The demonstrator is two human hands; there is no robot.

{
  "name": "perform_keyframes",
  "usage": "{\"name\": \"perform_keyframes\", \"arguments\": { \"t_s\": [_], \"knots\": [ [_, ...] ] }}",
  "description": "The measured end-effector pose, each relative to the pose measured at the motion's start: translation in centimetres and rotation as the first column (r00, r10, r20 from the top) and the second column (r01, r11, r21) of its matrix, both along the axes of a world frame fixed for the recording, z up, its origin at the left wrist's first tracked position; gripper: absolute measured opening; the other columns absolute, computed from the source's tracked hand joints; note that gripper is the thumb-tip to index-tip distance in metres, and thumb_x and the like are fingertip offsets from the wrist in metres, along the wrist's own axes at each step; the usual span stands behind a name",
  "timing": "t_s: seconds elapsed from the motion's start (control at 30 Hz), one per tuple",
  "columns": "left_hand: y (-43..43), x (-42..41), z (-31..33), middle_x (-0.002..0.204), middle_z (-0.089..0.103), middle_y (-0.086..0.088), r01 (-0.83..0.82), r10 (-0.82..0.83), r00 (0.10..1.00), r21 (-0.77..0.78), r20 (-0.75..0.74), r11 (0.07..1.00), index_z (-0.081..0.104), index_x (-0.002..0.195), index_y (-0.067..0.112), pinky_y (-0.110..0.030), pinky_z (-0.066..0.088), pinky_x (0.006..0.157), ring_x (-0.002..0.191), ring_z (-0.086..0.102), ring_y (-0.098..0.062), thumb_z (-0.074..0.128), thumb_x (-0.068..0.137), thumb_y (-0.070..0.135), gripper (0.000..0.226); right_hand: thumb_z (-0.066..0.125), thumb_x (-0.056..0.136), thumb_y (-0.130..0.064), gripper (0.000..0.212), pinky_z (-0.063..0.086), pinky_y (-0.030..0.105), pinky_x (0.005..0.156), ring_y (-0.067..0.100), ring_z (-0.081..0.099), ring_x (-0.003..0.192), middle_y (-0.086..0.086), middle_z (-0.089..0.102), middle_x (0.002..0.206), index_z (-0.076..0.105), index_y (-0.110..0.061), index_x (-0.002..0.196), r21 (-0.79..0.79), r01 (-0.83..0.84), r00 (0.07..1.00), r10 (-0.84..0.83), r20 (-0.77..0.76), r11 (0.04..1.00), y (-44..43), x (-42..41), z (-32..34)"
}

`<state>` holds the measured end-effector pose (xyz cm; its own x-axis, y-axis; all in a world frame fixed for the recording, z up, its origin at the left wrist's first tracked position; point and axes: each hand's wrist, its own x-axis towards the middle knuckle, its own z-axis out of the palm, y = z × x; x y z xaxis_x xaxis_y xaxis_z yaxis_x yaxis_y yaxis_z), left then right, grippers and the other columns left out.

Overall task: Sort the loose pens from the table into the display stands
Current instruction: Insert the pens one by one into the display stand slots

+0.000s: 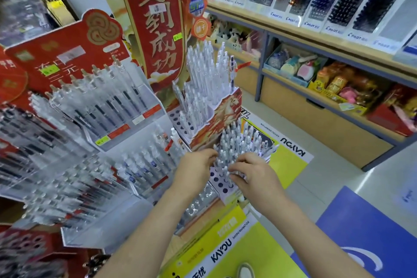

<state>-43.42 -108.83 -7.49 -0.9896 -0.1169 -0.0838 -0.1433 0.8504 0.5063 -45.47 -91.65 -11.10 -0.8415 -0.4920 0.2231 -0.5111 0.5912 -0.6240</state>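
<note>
A low white display stand [222,189] with round holes holds several clear pens [237,144] standing upright. My left hand [195,170] reaches to the left side of this pen cluster, fingertips touching the pens. My right hand [252,174] is at the front right of the cluster, fingers curled among the pens near the stand's empty holes. Whether either hand pinches a pen is hidden by the fingers and blur. Behind it a taller stand [216,119] with a horse picture carries more clear pens [203,74].
Clear tiered racks [126,119] full of pens fill the left. A red banner [155,22] hangs behind. Wooden shelves [327,43] with pen displays and goods run along the right. A yellow KAYOU box [225,246] lies below my arms; floor and a blue mat [361,232] lie to the right.
</note>
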Motion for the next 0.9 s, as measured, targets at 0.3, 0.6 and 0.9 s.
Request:
{"name": "perform_keyframes", "arguments": {
  "t_s": [0.3, 0.6, 0.9],
  "knots": [
    [-0.4, -0.8, 0.4, 0.117, 0.068, 0.003, 0.054, -0.056, 0.998, 0.054, 0.024, 0.997, 0.069, 0.115, 0.019, -0.012, 0.044, 0.087, 0.107, 0.062, -0.007, 0.051, 0.096, 0.001, 0.032, 0.077, 0.081, -0.018, 0.006, 0.052, 0.038, 0.060, 0.018, 0.057, 0.080, -0.004, 0.057, 0.090, 0.075, -0.018, 0.086, -0.040, -0.020, 0.999, 0.019, -0.047, 0.999, -0.1, -0.6, -0.2],
    [0.3, -0.6, -0.1, 0.114, 0.069, 0.002, -0.016, 0.015, 1.000, -0.088, -0.004, 0.996, 0.064, 0.121, 0.022, -0.032, 0.049, 0.084, 0.098, 0.063, -0.019, 0.047, 0.100, 0.017, 0.027, 0.079, 0.080, -0.016, 0.006, 0.052, 0.039, 0.065, 0.021, 0.056, 0.082, -0.005, 0.058, 0.084, 0.075, -0.018, 0.084, 0.007, -0.104, 0.991, 0.104, -0.079, 0.995, 0.3, -1.7, -0.1],
    [0.4, 0.7, -0.4, 0.124, 0.063, 0.001, 0.001, -0.009, 0.995, -0.083, -0.102, 0.997, 0.060, 0.126, 0.023, -0.036, 0.050, 0.092, 0.109, 0.060, -0.018, 0.058, 0.093, 0.014, 0.034, 0.079, 0.080, -0.016, 0.020, 0.052, 0.030, 0.067, 0.016, 0.060, 0.081, -0.004, 0.060, 0.095, 0.073, -0.015, 0.098, -0.041, -0.064, 0.995, 0.060, -0.074, 0.997, 0.3, -1.1, -0.8]
  ]
}}
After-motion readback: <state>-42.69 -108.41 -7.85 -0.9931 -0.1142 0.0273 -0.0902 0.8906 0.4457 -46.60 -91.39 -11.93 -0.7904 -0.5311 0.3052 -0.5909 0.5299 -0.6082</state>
